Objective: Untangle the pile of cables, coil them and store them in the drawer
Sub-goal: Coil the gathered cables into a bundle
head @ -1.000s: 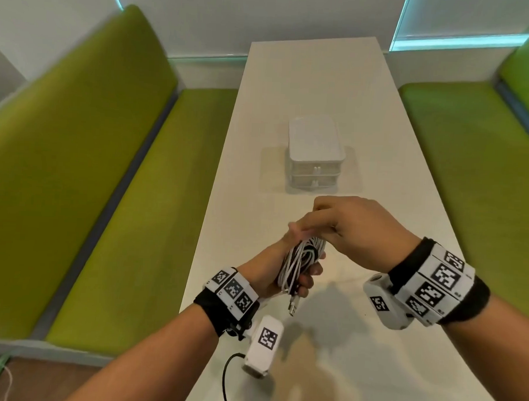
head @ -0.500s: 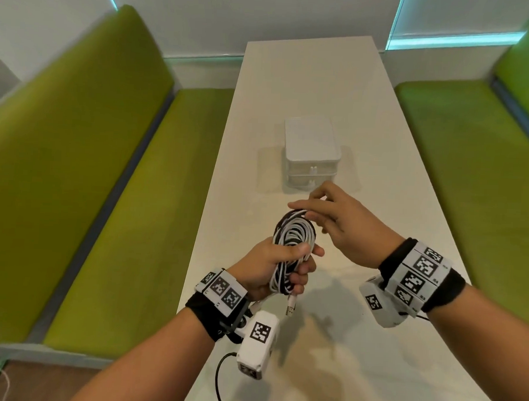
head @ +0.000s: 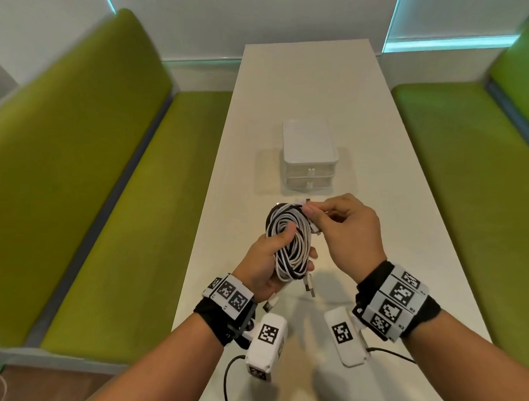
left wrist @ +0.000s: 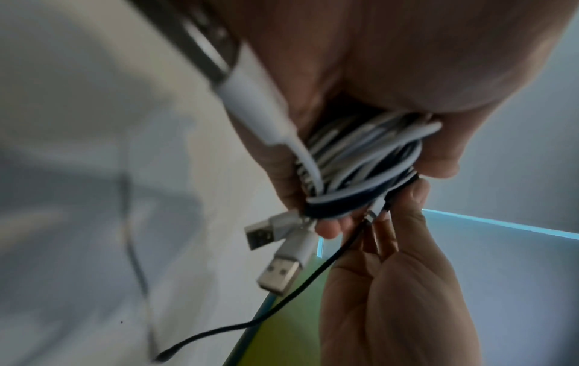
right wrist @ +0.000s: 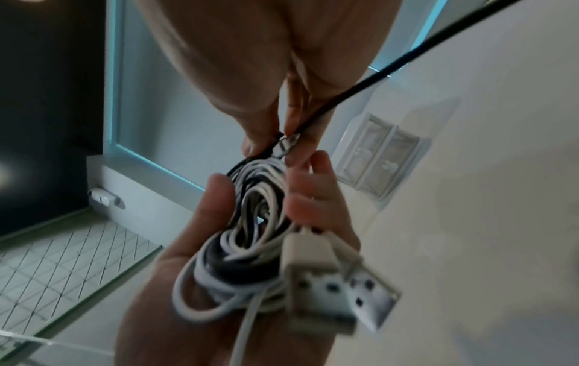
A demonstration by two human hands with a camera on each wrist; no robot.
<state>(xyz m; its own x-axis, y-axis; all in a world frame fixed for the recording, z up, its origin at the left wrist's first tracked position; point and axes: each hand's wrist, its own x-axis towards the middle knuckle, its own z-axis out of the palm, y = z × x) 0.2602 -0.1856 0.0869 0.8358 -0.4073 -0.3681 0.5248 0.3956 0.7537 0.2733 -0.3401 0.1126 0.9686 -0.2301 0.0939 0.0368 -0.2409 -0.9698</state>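
Observation:
A coil of white and black cables point(head: 279, 222) stands upright in my left hand point(head: 300, 246), thumb across its front and fingers curled round the back. My right hand point(head: 311, 213) pinches a small plug at the coil's top right edge. White USB plugs point(head: 309, 288) dangle below the coil, close up in the left wrist view point(left wrist: 282, 270) and the right wrist view point(right wrist: 329, 284). The pinched plug point(right wrist: 285, 146) shows between thumb and finger. A white two-drawer unit point(head: 309, 153), both drawers shut, stands on the table just beyond the hands.
The long white table point(head: 308, 81) runs away from me between two green benches point(head: 106, 193), point(head: 469, 194). Black camera leads point(head: 228, 380) hang from the wrist units near the table's front edge.
The left hand has turned the coil so its loops face me. The right hand has come off the coil's top and now pinches a plug at its upper right.

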